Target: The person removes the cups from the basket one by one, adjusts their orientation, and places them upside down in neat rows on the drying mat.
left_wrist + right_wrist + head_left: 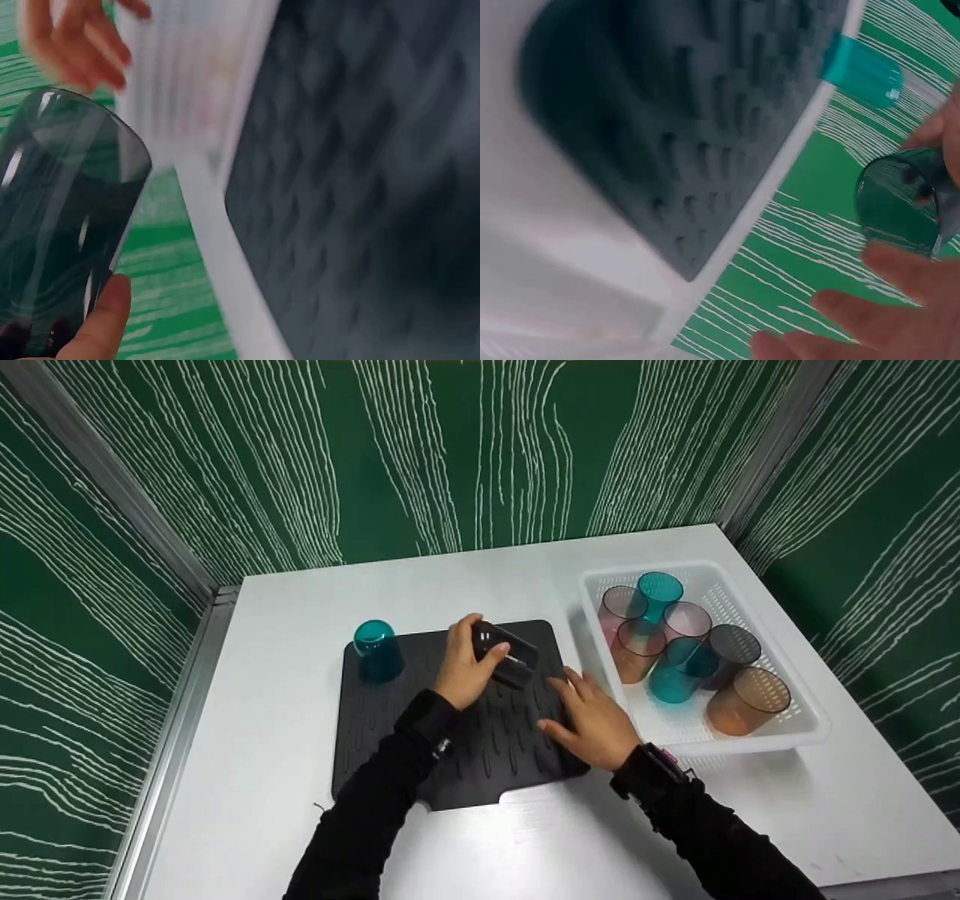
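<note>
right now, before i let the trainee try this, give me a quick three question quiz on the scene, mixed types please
1. Which hand grips the dark cup over the black mat?
2. How many cups can be counted in the white basket in the head view?
A) four
B) seven
C) ten
3. True or false: in the head view, the basket stands to the left of the mat.

Key:
1. The left hand.
2. B, seven.
3. False; it stands to the right of the mat.
</note>
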Demonstrator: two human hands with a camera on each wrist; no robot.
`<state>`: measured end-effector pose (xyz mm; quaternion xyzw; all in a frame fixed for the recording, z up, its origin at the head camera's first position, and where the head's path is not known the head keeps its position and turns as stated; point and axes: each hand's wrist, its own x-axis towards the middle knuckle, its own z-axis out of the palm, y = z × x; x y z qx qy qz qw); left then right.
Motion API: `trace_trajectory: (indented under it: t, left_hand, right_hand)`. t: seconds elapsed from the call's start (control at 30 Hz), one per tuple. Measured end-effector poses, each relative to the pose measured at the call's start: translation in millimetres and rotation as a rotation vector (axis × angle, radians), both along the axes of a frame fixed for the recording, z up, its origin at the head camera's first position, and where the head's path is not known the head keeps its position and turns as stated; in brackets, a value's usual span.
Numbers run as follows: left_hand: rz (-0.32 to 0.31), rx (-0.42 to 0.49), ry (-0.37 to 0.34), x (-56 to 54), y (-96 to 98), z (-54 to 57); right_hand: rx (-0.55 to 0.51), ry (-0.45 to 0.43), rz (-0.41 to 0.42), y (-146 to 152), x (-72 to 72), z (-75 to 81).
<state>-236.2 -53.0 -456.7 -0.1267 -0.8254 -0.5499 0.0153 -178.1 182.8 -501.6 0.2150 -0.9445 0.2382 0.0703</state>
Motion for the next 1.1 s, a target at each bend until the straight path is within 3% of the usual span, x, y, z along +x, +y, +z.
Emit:
trace_trajectory:
  t: [0.17, 0.37, 0.5, 0.77, 0.93, 1.1]
  left_hand:
    - [0.007, -0.239, 0.008, -10.0, -12.5, 5.5]
    - [0.02, -0.426, 0.06, -23.5, -17.6, -3.2]
    - [0.036, -0.49, 0.104, -31.9, -20.3, -13.1]
    - [0.121, -0.534, 0.182, -41.9, -20.0, -37.8]
    - [0.165, -0.534, 0.229, -44.6, -18.1, -50.1]
    - [0.207, -0.626, 0.298, -46.7, -17.2, -59.6]
  right_hand:
    - [0.112, -0.136, 0.062, -0.5, 2.5, -10.2]
    - [0.154, -0.226, 0.102, -1.0, 7.6, -27.5]
    - [0.173, -0.276, 0.118, 0.2, 10.9, -36.8]
    - [0.174, -0.341, 0.134, 2.6, 12.9, -46.6]
    - [0.168, -0.34, 0.134, 2.3, 12.5, -48.4]
    - [0.175, -0.332, 0.137, 0.4, 12.0, -46.3]
